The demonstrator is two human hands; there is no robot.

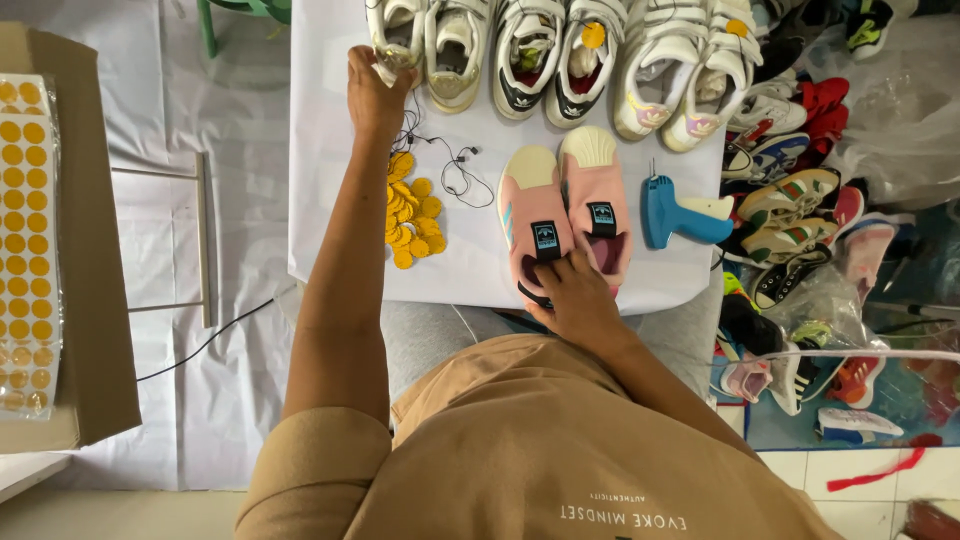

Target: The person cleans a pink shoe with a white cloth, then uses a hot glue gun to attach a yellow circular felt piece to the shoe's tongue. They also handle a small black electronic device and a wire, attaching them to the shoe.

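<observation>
My left hand [375, 92] reaches far across the white table [330, 200] and grips the toe of a worn white sneaker [398, 30] in the back row. A pair of pink slip-on shoes [565, 205] with black tongue tabs lies at the table's near edge. My right hand [575, 300] rests on their heel end, fingers closed over the opening between the two shoes. A pile of round yellow tags [410, 212] sits beside my left forearm, with thin black strings [455, 170] next to it.
Several white sneakers [590, 60] line the table's back edge. A blue tagging gun [680, 215] lies right of the pink pair. Many loose shoes [800, 210] are heaped on the floor at right. A cardboard box [90, 250] with sheets of yellow stickers [28, 250] stands at left.
</observation>
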